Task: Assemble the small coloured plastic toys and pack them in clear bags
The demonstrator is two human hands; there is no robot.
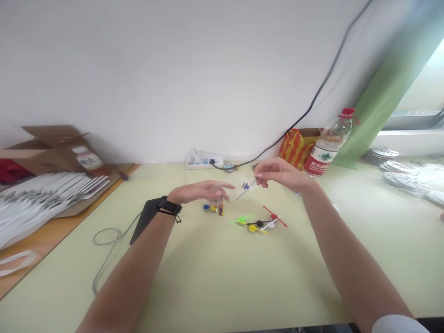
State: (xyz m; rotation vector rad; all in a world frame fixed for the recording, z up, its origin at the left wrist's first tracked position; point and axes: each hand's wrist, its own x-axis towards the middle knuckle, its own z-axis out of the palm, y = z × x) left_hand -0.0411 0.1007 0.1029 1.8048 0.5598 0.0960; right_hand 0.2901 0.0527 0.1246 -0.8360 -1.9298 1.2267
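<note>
Between the thumb and fingers of my right hand (268, 173) is a thin blue pointer (246, 188), slanting down to the left, with a wider part midway. My left hand (204, 191) hovers to its left, its fingers stretched out and slightly blurred; I see nothing clearly held. Below the left fingers lie small blue, yellow and red plastic pieces (213, 209). Nearer to me on the table rests a cluster of arrow pointers with round hubs: a green one (242, 221), a yellow one (253, 228), a black one (259, 224), a white one (270, 225) and a red one (274, 216).
A power strip (204, 161) lies by the wall, its black cable rising right. A large bottle (324, 150) stands by a striped bag (294, 147). A black flat device (144, 217) sits under my left wrist. Cardboard (58, 152) is at left, stacked discs (404, 175) at right.
</note>
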